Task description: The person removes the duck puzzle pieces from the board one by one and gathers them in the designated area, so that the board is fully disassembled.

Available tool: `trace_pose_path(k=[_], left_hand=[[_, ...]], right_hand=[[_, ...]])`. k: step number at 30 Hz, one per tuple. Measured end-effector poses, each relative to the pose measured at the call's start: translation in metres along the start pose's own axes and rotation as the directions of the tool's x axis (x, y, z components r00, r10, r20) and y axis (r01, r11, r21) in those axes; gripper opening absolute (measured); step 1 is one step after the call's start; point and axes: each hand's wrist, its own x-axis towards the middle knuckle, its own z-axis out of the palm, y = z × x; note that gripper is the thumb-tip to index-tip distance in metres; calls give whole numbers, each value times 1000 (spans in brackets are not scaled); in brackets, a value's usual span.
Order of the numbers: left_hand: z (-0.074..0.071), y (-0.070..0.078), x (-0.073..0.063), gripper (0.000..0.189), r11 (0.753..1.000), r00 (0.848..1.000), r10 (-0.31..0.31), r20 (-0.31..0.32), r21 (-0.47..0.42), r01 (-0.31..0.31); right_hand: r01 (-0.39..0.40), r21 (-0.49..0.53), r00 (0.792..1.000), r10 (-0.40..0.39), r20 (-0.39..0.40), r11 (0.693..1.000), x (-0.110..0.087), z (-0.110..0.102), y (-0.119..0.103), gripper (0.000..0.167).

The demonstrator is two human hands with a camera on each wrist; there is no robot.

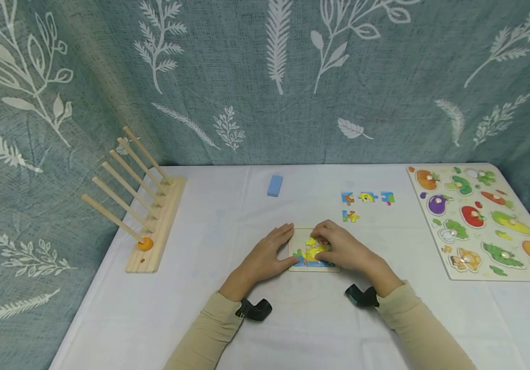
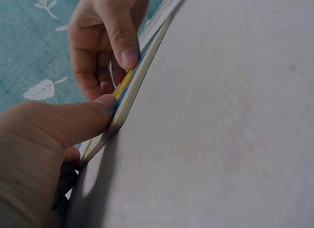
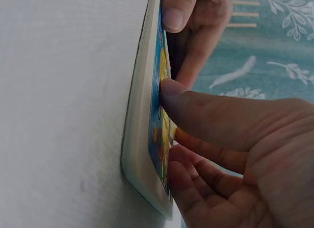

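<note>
A small wooden jigsaw board [image 1: 299,235], partly filled with yellow and blue pieces, lies flat on the table. My left hand [image 1: 267,255] lies along its left side, fingers straight and thumb on the lower left corner. Over the right half is my right hand [image 1: 344,247], with curled fingers and the thumb low on the picture. Between its thumb and fingertips a yellow puzzle piece [image 1: 311,241] shows, mostly covered by the hand in the right wrist view. In the left wrist view the left thumb [image 2: 93,115] presses on the board's edge [image 2: 130,98].
Several loose puzzle pieces [image 1: 367,197] lie beyond the right hand. A blue block [image 1: 275,186] sits farther back. At the left stands a wooden peg rack [image 1: 168,226] with an orange bead [image 1: 145,244]. A vegetable peg puzzle [image 1: 440,231] lies at the right, and a curtain [image 1: 256,118] hangs behind.
</note>
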Motion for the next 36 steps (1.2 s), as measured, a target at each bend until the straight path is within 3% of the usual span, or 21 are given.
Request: trace_pose_path(k=[12, 20, 30, 36], left_hand=[[0, 0, 0, 75, 1000, 1000, 2, -3, -3, -2], [0, 0, 0, 75, 1000, 1000, 10, -8, -5, -10], [1, -1, 0, 75, 1000, 1000, 16, -10, 8, -15], [0, 0, 0, 76, 1000, 1000, 22, -10, 6, -22]], right_hand=[[-4, 19, 999, 5, -40, 1000, 0, 2, -2, 41], [-34, 87, 997, 40, -62, 996, -1, -1, 1, 40], [-80, 162, 983, 105, -152, 984, -6, -18, 22, 40], [-141, 150, 964, 170, -203, 979, -13, -33, 40, 41]])
